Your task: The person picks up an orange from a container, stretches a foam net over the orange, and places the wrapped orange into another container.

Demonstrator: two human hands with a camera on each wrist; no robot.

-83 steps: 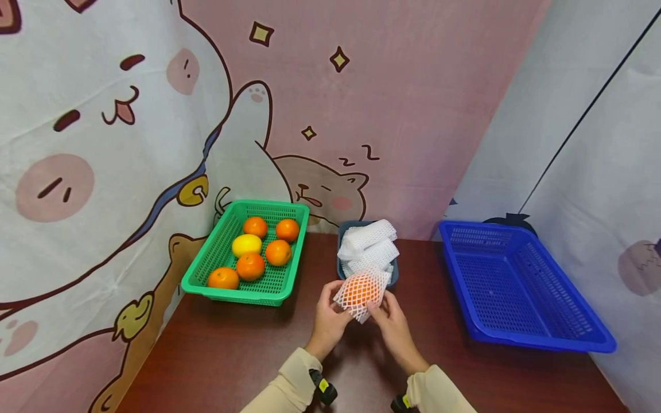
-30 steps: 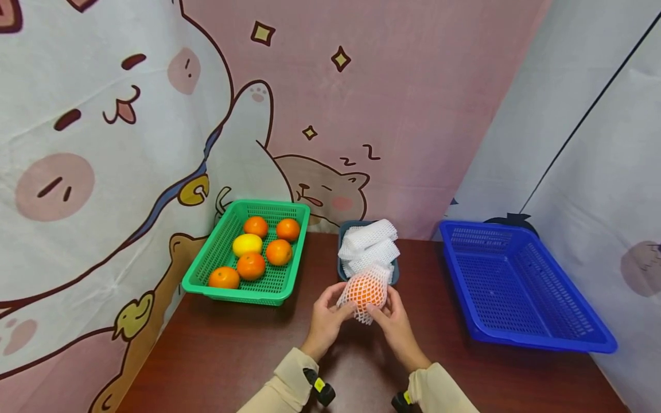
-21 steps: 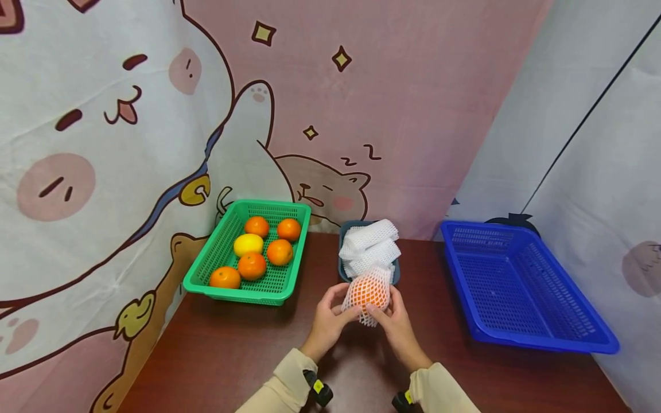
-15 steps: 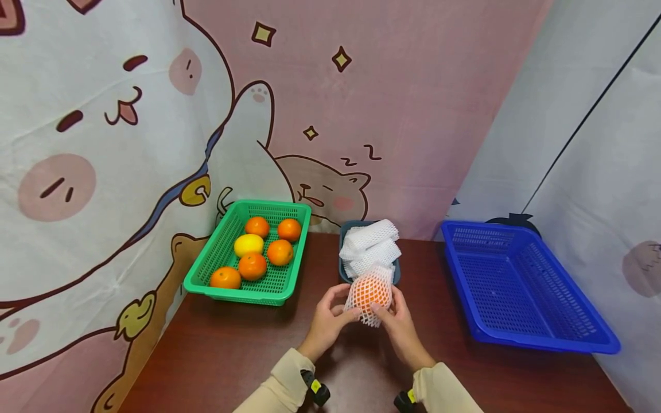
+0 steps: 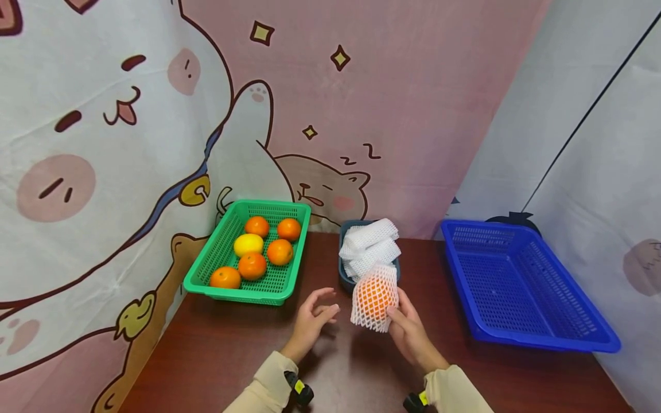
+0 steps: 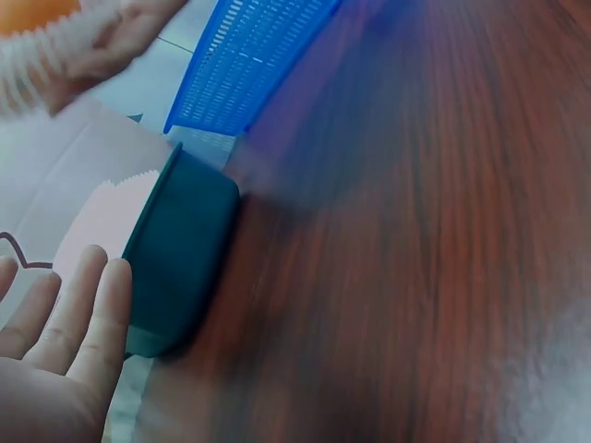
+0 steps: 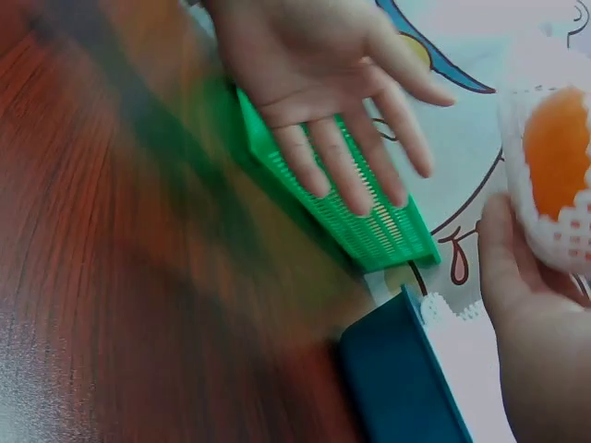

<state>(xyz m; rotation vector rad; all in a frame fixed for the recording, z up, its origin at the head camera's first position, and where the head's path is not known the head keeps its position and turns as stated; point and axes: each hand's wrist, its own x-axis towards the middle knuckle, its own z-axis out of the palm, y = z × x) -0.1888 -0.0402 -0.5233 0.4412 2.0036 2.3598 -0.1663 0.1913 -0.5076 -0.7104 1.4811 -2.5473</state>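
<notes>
In the head view, my right hand (image 5: 413, 332) holds an orange (image 5: 376, 297) wrapped in a white foam net sleeve (image 5: 361, 314), thumb on the near side. The right wrist view shows the same orange (image 7: 559, 152) in its net above the curled fingers. My left hand (image 5: 310, 324) is apart from the fruit, over the table to its left, fingers loosely bent and holding nothing. Just beyond the wrapped orange stands a small dark teal bin (image 5: 345, 275) with several folded white foam nets (image 5: 369, 244) in it.
At the left stands a green basket (image 5: 281, 295) with several oranges (image 5: 252, 266) and one yellow fruit (image 5: 248, 245). A blue basket (image 5: 516, 298) stands on the right side of the brown table (image 5: 217, 361). A cartoon-printed cloth (image 5: 403, 115) hangs behind.
Both hands were on the netted orange. The left hand has let go and drawn back left; the right hand has shifted slightly right with the orange.
</notes>
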